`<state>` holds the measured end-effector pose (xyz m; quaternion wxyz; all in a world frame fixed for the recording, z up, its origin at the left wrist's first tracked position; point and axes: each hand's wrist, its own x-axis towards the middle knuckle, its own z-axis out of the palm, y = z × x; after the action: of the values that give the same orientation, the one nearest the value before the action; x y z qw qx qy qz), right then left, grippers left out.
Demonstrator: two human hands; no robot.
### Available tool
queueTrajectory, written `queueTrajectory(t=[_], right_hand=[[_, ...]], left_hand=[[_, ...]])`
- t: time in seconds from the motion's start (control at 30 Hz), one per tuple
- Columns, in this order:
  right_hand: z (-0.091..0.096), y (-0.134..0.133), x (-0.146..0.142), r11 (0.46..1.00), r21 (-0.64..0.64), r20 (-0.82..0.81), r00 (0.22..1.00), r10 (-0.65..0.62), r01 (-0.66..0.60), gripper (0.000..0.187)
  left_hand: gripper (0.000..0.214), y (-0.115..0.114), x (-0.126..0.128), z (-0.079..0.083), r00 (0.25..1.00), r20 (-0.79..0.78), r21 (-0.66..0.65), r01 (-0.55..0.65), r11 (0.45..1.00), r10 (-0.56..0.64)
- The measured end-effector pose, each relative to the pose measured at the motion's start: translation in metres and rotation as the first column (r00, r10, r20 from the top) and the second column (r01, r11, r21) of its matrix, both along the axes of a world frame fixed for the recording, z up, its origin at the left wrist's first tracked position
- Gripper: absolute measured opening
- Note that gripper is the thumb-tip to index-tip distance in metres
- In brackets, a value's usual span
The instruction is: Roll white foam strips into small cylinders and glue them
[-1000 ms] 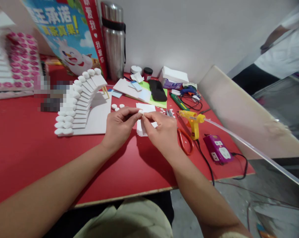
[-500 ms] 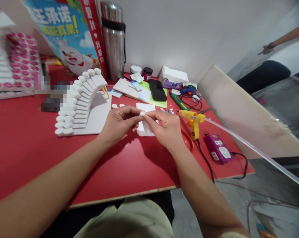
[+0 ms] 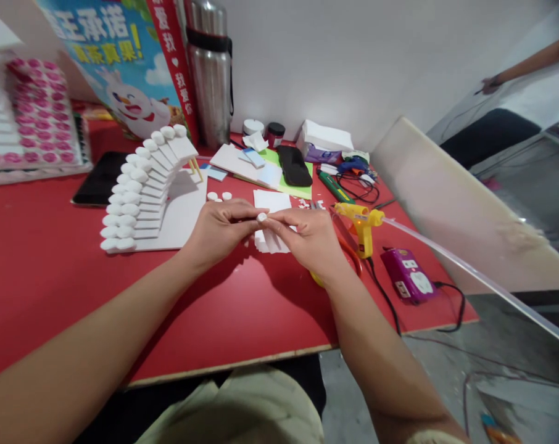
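A small white rolled piece point(image 3: 261, 217) is pinched between the fingertips of my left hand point(image 3: 220, 229) and my right hand point(image 3: 311, 237). Both hands are closed around it, above a stack of white paper strips point(image 3: 273, 200) on the red table. To the left stands a curved white model staircase point(image 3: 152, 206) on a white base, edged with rows of white oval pieces. Two loose white round pieces point(image 3: 226, 196) lie just behind my left hand. Scissors with orange and yellow handles point(image 3: 317, 279) are partly hidden beneath my right hand.
A yellow glue gun point(image 3: 363, 234) with a long clear glue stick stands at right, beside a purple power socket point(image 3: 409, 276). Behind are a steel thermos point(image 3: 210, 86), a black phone case point(image 3: 294, 166) and a green utility knife point(image 3: 335, 187). Another person's arm point(image 3: 534, 61) shows far right.
Both hands have shifted slightly with the white piece, which is turned so more of its end shows. The yellow scissor handle has come into view under my right hand.
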<state>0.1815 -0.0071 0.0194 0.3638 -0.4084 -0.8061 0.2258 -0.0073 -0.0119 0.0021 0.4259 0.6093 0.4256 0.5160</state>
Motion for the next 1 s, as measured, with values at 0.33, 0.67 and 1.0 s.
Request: queueTrajectory(t=[0.33,0.67,1.0], right_hand=[[-0.004,-0.005,-0.008,0.983,0.147,0.133,0.982,-0.131,0.111,0.023],[-0.004,0.011,-0.006,0.623,-0.757,-0.495,0.797,-0.347,-0.199,0.035],[-0.004,0.005,-0.014,0.454,-0.729,-0.668,0.675,-0.313,-0.512,0.020]], left_hand=[[0.020,-0.004,0.003,-0.001,0.985,-0.174,0.085,0.032,0.996,-0.017],[0.018,0.000,0.001,0.002,0.998,0.057,-0.185,-0.002,0.983,0.013],[0.021,0.002,-0.003,-0.001,0.987,-0.160,0.096,-0.001,0.995,0.017]])
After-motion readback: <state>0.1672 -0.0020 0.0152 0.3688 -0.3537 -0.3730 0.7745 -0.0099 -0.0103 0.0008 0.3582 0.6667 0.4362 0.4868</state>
